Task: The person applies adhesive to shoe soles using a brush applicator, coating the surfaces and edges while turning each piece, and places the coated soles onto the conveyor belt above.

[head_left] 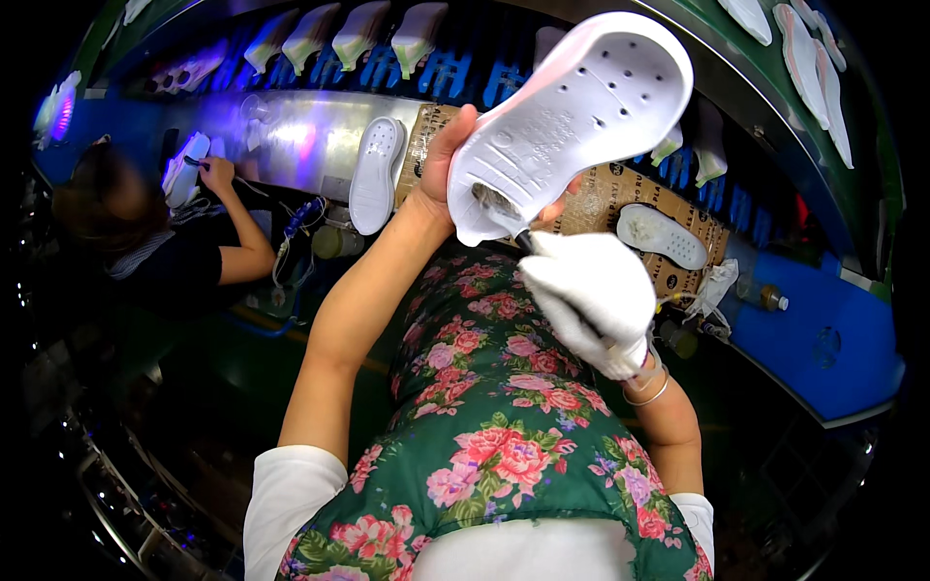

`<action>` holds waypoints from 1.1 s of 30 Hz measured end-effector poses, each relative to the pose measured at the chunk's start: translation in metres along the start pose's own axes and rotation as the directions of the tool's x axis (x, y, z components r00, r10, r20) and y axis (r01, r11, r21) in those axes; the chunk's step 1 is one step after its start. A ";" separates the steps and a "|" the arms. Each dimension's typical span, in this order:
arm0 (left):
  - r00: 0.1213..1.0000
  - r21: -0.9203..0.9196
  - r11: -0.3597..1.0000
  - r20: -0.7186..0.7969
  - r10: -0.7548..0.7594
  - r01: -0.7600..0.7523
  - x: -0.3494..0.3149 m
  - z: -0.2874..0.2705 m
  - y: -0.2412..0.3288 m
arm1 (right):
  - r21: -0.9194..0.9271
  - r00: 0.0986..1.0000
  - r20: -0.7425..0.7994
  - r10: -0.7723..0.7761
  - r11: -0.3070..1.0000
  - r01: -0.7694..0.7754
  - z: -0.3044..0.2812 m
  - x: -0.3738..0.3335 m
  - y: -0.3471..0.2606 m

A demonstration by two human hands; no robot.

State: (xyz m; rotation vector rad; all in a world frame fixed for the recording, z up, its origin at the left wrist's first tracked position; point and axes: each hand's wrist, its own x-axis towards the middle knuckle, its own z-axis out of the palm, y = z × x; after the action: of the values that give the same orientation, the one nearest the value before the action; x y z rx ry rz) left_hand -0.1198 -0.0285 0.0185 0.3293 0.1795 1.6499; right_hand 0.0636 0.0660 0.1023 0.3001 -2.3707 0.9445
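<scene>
**Brush in the hollow of a white shoe sole**

The bare left hand is clamped on a white shoe sole, thumb along one edge and fingertips showing at the other. The sole is held up over the cardboard on the bench, tilted, with its hole-dotted end toward the upper right. The right hand, in a white glove, is closed round the black handle of a brush — its bristles sit in the hollow at the sole's lower end.

A second sole lies on the cardboard to the right; a third sole rests left of the left hand, beside the cardboard. Farther right, a bottle lies on a blue surface. To the far left a co-worker's hand holds a thin dark tool against a pale shoe piece — well apart from this pair.
</scene>
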 end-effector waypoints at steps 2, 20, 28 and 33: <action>1.000 0.091 0.995 0.003 -0.027 0.027 0.004 0.002 0.007 | 0.083 0.994 0.110 -0.001 0.997 -0.008 0.009 -0.014 -0.008; 0.999 -0.005 1.000 0.034 -0.016 0.016 -0.005 0.008 0.001 | 0.210 0.956 0.033 0.291 0.933 -0.292 0.008 -0.009 -0.017; 0.985 -0.074 0.997 0.170 -0.007 0.020 0.001 -0.014 0.000 | 0.298 0.934 0.093 0.344 0.886 -0.356 0.009 -0.007 -0.014; 0.979 0.003 0.997 -0.187 0.076 -0.077 -0.021 0.005 -0.014 | 0.315 0.896 0.033 0.443 0.846 -0.430 -0.016 0.003 -0.009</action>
State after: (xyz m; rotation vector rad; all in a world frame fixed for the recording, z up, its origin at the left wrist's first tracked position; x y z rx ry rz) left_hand -0.1033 -0.0483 0.0166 0.1793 0.3081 1.7571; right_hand 0.0709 0.0703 0.1187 -0.1560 -2.2858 1.5334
